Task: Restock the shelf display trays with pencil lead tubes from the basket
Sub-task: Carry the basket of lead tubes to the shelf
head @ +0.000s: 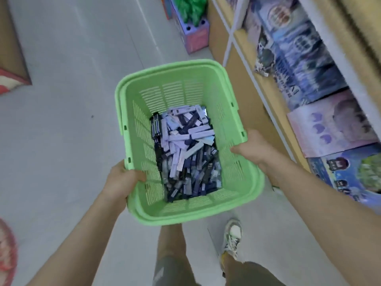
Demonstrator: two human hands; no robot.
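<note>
A light green plastic basket (173,83) with slotted walls is held in front of me above the floor. Its bottom is covered with a loose heap of pencil lead tubes (185,153), black, dark blue and pale lilac. My left hand (121,180) grips the basket's left rim near its near corner, thumb inside the wall. My right hand (253,147) grips the right rim, thumb curled over the edge into the basket. No display trays are in view.
A wooden shelf unit (247,50) runs along the right, stocked with flat boxed sets in blue and pink (329,129). A purple box with green items (191,23) stands on the floor ahead. My legs and a shoe (233,236) are below the basket on the pale floor.
</note>
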